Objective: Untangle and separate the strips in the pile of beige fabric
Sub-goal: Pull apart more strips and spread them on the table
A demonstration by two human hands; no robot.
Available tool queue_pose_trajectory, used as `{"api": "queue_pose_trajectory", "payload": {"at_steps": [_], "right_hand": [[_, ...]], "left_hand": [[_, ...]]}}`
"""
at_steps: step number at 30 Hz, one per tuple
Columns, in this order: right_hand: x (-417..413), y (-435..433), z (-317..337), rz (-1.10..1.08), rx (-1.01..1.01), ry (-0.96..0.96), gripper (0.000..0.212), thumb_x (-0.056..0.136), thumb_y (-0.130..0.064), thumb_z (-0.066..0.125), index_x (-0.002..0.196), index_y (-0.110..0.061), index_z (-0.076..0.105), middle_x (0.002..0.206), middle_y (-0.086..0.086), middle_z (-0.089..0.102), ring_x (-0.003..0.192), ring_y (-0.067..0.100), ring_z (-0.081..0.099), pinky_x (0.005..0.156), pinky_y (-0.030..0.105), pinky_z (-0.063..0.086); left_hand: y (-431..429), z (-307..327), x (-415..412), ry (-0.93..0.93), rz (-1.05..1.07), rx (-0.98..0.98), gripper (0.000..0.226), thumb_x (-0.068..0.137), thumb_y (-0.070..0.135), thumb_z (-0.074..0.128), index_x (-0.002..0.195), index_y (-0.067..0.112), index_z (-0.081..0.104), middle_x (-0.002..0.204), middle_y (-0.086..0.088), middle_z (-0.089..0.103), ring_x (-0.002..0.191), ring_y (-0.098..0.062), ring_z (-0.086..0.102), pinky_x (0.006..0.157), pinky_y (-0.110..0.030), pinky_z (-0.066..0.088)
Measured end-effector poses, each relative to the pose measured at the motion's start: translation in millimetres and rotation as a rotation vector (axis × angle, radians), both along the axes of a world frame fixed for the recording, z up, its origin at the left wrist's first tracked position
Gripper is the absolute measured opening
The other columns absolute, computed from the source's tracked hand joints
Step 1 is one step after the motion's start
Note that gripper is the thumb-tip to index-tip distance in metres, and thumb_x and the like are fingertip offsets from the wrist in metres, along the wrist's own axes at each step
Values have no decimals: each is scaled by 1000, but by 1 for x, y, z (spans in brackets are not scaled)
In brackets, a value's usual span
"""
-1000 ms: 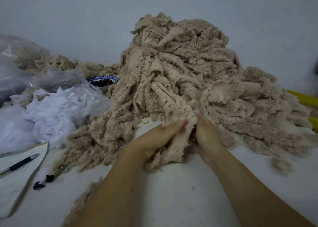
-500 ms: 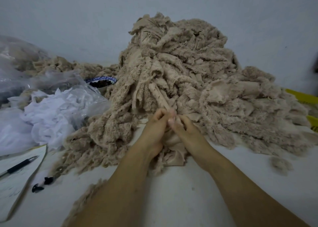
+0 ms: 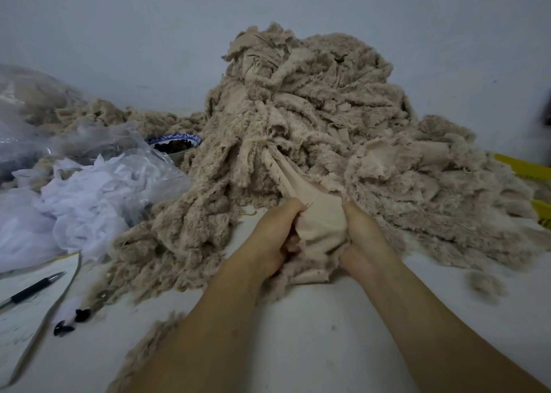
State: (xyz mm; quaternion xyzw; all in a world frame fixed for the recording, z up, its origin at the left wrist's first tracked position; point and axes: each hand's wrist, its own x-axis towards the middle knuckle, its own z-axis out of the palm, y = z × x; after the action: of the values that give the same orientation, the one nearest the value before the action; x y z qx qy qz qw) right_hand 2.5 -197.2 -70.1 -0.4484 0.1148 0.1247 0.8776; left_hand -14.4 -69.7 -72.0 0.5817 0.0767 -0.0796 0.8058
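The pile of beige fabric (image 3: 328, 118) sits heaped on the white counter (image 3: 313, 339) against the wall, its fuzzy strips spilling down and forward toward the person. At its near foot, both hands are closed on one strip (image 3: 320, 222): the left hand (image 3: 274, 237) has its fingers curled round the strip's left edge and the right hand (image 3: 365, 234) grips the right edge, so the smooth backing is spread flat between them. From there the strip narrows and runs up taut into the heap, where it disappears under other strips. The right hand's fingertips are tucked beneath the cloth, so how deep that hold goes is hard to say. This looks like the pulling-out step, one strip picked and drawn while most of the heap remains tangled. The next move probably calls for a steady pull toward the body, with the neighbouring strips held back or shaken loose where they cling, since the fluffy edges seem likely to snag and drag others along. Off to the left lie a plastic bag (image 3: 98, 184) of white scraps, a small patterned bowl (image 3: 176, 140) and a pen (image 3: 32, 288).
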Motion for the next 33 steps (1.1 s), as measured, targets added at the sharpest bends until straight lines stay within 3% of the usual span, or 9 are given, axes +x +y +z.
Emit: {"api": "queue_pose_trajectory", "payload": {"at_steps": [2,6,9,15,18,22,26,29,33], "right_hand": [[-1,-2,4,16,-81,-28,38,105,-34,43,98,-7,70,83,13,76,70,25,74,53,33,59],[-11,7,1,42,-561,-246,32,101,-39,49,87,-20,71,94,9,74,87,20,69,81,36,55],[-20,13,2,131,-572,-373,38,92,-59,55,84,-27,75,91,-2,77,89,12,73,81,27,57],[-30,17,-4,363,-614,-532,16,95,-39,63,89,-34,77,92,-8,77,85,7,72,70,17,55],[-28,13,2,291,-501,-437,25,96,-37,61,104,-16,73,98,5,77,86,11,72,77,26,56],[-18,-15,16,190,-115,-242,37,94,-43,60,78,-13,76,65,8,70,53,18,68,47,27,55],[-12,-30,18,101,82,-212,44,96,-48,55,75,-15,75,61,4,67,46,15,64,41,24,51],[-10,-24,17,120,19,-203,45,96,-53,54,96,-12,72,70,6,73,55,15,70,45,24,53],[-7,-17,7,-6,-171,-315,42,97,-52,53,107,-16,70,97,10,76,91,23,74,82,42,59]], "left_hand": [[-4,0,1,2,7,5,26,91,23,56,65,17,53,49,2,54,38,-10,48,39,-18,37],[-5,-2,4,-55,-4,-19,25,96,31,59,91,10,73,80,-4,75,73,-14,73,59,-21,54],[0,-3,4,-47,62,-30,31,95,22,62,66,13,69,56,-2,66,46,-9,62,42,-16,45],[17,10,2,48,301,-371,32,100,35,54,108,7,69,93,-16,75,80,-27,74,57,-34,58],[27,7,8,55,419,-525,26,104,30,47,108,11,65,90,-12,71,82,-24,68,67,-37,56],[54,-1,11,24,527,-762,29,104,21,41,77,24,50,42,7,34,29,-5,23,31,-16,16],[46,0,10,-88,300,-822,39,107,37,35,78,17,53,47,5,35,34,-5,28,31,-17,23],[33,6,10,-133,173,-498,71,91,73,30,81,12,66,68,-4,63,49,-12,53,43,-22,42],[6,8,-5,-168,-88,250,97,66,93,37,117,16,68,111,-3,73,98,-16,69,84,-35,55]]}}
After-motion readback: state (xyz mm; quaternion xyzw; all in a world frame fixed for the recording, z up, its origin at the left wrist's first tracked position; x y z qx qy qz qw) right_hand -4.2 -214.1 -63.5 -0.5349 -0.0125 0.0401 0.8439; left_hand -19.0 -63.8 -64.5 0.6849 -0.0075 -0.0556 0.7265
